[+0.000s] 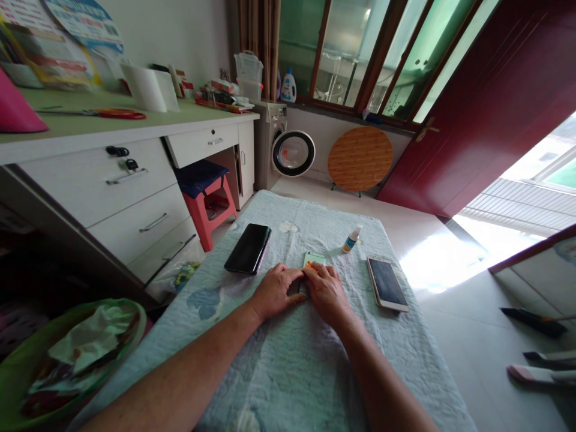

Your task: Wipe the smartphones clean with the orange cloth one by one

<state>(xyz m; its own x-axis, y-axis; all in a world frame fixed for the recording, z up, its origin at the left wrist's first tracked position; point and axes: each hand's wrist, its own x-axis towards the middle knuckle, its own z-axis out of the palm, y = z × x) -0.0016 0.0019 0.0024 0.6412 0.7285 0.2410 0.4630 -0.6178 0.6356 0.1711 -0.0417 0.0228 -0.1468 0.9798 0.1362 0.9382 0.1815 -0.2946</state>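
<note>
at mid-cover, beneath both hands: pale-green smartphone (314,258), lying on the quilted cover (297,366); far end visible, near part mostly hidden by fingers. on top of the phone: orange patch (309,264), partly covered; too small to identify as cloth or print. at the phone's left side: left hand (278,288), thumb and index finger parted, tips at the phone; not possible to tell whether gripping or only resting. opposite: right hand (327,289), fingers bent, close together, tips at the orange patch; thumb hard to make out, hold not determinable.

left of the hands: glossy black smartphone (248,248), screen up. beyond the right hand: small spray bottle (351,240), upright, label illegible. farther right: gold-framed smartphone (387,283), screen dark.

past the cover: red plastic stool (204,219), partly under the desk; front-loading washing machine (267,138), door open, drum mostly obscured. at lower left: green bin (18,384), cut off by the view edge; contents below the crumpled paper unclear.
</note>
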